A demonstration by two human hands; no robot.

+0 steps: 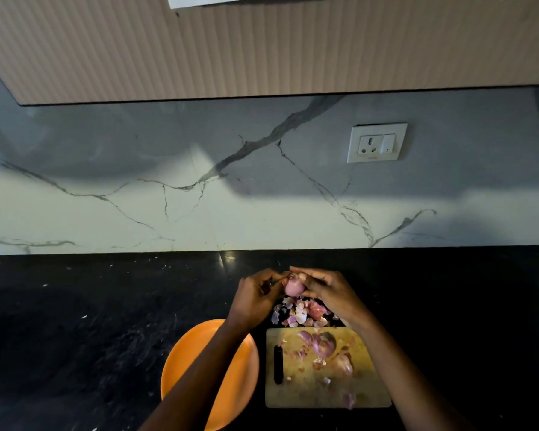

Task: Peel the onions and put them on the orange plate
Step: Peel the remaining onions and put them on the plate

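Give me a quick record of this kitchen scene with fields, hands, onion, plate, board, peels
left hand: grips the held onion from the left
right hand: holds it from the right, fingertips at its top
held onion: above the counter, partly peeled
orange plate: no onion visible on it; the left forearm covers part
cutting board: right of the plate, with onions and skin scraps
peel pile: on the black counter, beyond the board

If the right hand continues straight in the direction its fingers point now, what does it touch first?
The right hand points left toward the onion it already holds; beyond that, the left hand comes next, fingers nearly meeting. Depth is hard to judge.
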